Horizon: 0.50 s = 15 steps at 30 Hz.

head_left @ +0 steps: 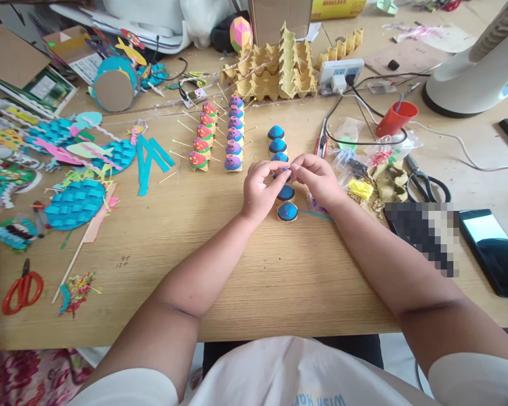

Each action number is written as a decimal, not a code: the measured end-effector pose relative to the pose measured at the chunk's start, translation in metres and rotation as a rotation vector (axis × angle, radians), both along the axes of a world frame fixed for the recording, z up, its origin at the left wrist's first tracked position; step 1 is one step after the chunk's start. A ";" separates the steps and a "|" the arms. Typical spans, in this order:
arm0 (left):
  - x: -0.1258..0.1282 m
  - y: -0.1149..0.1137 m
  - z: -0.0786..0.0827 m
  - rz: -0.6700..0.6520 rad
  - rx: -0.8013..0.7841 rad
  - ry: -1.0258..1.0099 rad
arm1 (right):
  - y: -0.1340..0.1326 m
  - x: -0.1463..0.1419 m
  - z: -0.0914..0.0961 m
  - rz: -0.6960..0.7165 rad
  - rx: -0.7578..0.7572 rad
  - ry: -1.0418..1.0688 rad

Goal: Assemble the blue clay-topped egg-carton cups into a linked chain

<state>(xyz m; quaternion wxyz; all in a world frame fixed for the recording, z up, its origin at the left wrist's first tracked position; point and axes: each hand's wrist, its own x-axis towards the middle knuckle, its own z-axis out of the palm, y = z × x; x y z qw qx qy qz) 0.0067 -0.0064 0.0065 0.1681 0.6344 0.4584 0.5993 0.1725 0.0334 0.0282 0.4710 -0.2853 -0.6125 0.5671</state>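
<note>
My left hand (pixel 260 189) and my right hand (pixel 320 181) meet at the fingertips over a row of egg-carton cups topped with blue clay (pixel 287 211). Both hands are closed in a pinch; what lies between the fingers is too small to make out. The middle cups of the row are partly hidden by my fingers. A thin blue strip (pixel 315 215) runs from the nearest cup under my right wrist. To the left stand two finished-looking rows, one of purple cups (pixel 233 148) and one of red and green cups (pixel 199 161), with thin sticks poking out of their sides.
Beyond the rows lie torn egg cartons (pixel 275 70) and a power strip (pixel 342 73). A utility knife (pixel 322 140), clay bags, a red cup (pixel 397 119), black scissors (pixel 427 183) and a phone (pixel 495 251) lie rightward. Paper crafts (pixel 76 204) and orange-handled scissors (pixel 23 290) occupy the left.
</note>
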 end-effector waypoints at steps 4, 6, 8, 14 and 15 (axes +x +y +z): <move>0.001 0.000 0.000 -0.002 -0.032 -0.041 | 0.000 0.000 0.000 0.002 0.005 -0.001; 0.001 0.001 -0.001 -0.002 -0.033 -0.038 | 0.001 0.000 -0.001 0.004 0.011 -0.001; 0.001 0.001 -0.001 0.003 -0.012 -0.017 | 0.002 0.001 -0.001 0.007 0.017 0.004; 0.001 0.003 -0.003 0.034 0.028 0.018 | 0.002 0.000 -0.002 0.008 0.026 0.005; 0.001 0.003 -0.004 0.033 0.031 0.016 | 0.002 0.000 -0.002 0.009 0.027 0.005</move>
